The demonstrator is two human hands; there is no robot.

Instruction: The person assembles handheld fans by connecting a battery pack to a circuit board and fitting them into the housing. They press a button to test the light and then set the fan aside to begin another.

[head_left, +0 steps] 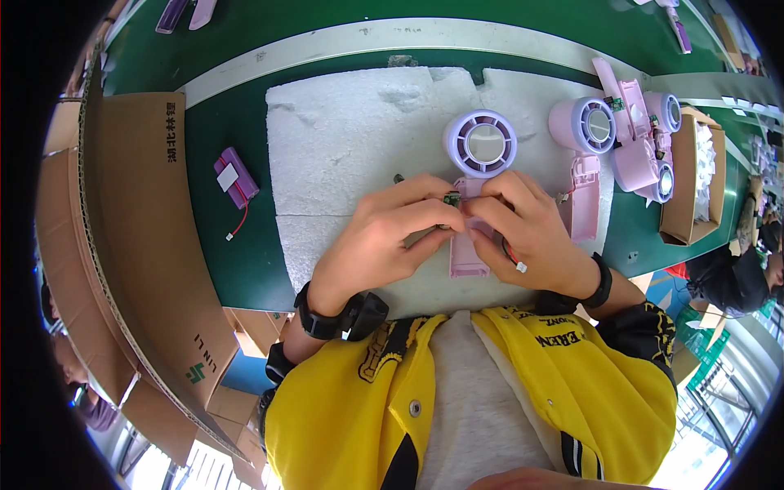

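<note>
A handheld fan with a round lilac head (481, 144) lies on the white foam sheet, its pink handle shell (469, 260) pointing toward me. My left hand (380, 233) is closed, pinching a small green circuit board (452, 198) at the left edge of the handle. My right hand (531, 229) closes over the handle's right side, its fingertips meeting near the board. What lies between those fingertips is partly hidden. From under the right hand hangs a red and black wire with a white plug (521, 267).
Several more fans, one with a lilac head (590, 125), lie at the right. Beside them stands a cardboard box (686, 216) with white pieces inside. A purple battery pack (235, 177) with a red wire lies left of the foam sheet (327, 131). A large carton (151, 237) borders the left.
</note>
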